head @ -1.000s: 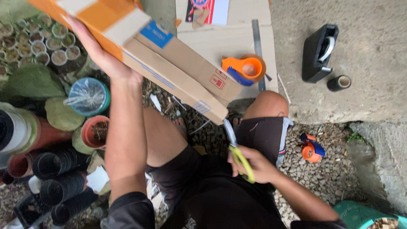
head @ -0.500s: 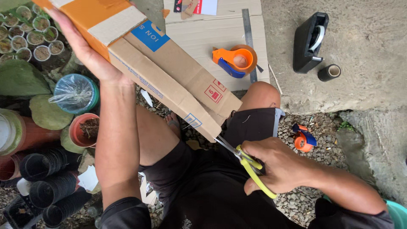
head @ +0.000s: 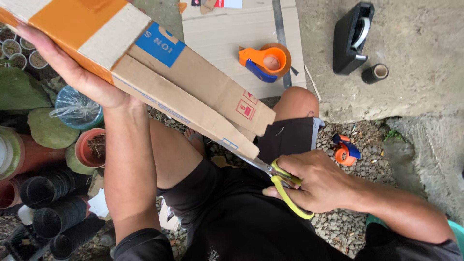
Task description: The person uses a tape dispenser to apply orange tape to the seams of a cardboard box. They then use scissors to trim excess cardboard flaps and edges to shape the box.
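My left hand (head: 79, 72) holds up a long flattened cardboard box (head: 159, 79) with orange tape and a blue label, gripping it from underneath at the upper left. In my right hand (head: 319, 181) are yellow-handled scissors (head: 282, 181), fingers through the loops. Their blades meet the lower right end of the box, just above my lap. I sit with bare knees and dark shorts.
An orange tape dispenser (head: 266, 60) lies on a flat cardboard sheet (head: 232, 34) with a metal ruler (head: 281, 36). A black desk tape dispenser (head: 353, 36) and a small dark roll (head: 376, 73) sit on concrete. Plant pots (head: 89, 147) and black tubes (head: 53, 215) crowd the left; gravel lies below.
My right hand has brought the scissors up from my thigh to the box's lower end. The left hand has kept the box raised, and the view has shifted slightly.
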